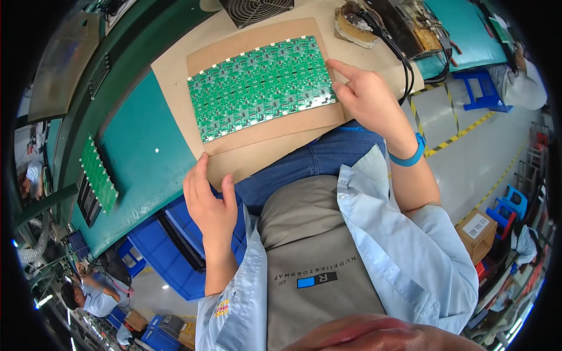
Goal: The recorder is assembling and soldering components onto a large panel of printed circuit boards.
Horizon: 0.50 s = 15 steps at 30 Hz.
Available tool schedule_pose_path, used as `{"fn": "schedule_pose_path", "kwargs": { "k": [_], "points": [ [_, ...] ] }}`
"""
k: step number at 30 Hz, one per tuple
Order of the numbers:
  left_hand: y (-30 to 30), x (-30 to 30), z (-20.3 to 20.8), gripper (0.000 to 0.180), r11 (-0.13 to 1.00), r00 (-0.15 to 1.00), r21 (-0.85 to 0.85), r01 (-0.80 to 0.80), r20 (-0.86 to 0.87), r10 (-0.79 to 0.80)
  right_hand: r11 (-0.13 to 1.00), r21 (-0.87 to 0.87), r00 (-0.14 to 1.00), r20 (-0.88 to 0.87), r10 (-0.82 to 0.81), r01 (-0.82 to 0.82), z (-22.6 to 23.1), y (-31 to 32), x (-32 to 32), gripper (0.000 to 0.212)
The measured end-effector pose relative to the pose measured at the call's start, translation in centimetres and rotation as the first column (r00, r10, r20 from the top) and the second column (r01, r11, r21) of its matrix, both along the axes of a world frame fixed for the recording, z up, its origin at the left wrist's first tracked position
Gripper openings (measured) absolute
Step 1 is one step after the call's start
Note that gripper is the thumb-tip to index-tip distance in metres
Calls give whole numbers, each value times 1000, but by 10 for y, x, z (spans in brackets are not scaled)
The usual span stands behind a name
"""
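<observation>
A green circuit board panel [263, 85], a wide sheet dense with small components, lies flat on a brown cardboard sheet [275, 130]. At the panel's right edge is my right hand [369, 99], with index finger and thumb spread apart and their tips by the edge; its other fingers are curled back and partly hidden. My left hand [212, 202] rests near the cardboard's lower left corner, fingers extended and thumb apart, holding nothing. A larger tan board [175, 88] lies beneath the cardboard, on the green work surface [140, 134].
A black fan [257, 10] stands at the back. Back right are a soldering station [357, 26] and black cables [407, 76]. Another green board [98, 175] leans at the left. Below the bench edge sits a blue bin [170, 251]. Other people work farther off.
</observation>
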<state>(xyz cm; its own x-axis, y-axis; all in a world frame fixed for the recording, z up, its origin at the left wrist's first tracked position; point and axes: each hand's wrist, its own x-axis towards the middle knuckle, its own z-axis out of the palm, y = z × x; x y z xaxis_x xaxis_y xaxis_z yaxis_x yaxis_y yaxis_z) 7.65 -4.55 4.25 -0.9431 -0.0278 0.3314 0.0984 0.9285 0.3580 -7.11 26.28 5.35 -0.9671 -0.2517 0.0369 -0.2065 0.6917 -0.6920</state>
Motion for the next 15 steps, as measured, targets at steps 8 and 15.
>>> {"fn": "schedule_pose_path", "kwargs": {
  "k": [8, 15],
  "points": [
    [4, -1, 0, 55, 994, 999, 103, 38, -1, -38, 999, 47, 997, -71, -5, 9, 2, 0, -18, 37],
    [4, -1, 4, 52, 987, 997, 144, 66, 19, -70, 997, 74, 995, -98, -5, 12, -8, -1, -30, 34]
  ]
}}
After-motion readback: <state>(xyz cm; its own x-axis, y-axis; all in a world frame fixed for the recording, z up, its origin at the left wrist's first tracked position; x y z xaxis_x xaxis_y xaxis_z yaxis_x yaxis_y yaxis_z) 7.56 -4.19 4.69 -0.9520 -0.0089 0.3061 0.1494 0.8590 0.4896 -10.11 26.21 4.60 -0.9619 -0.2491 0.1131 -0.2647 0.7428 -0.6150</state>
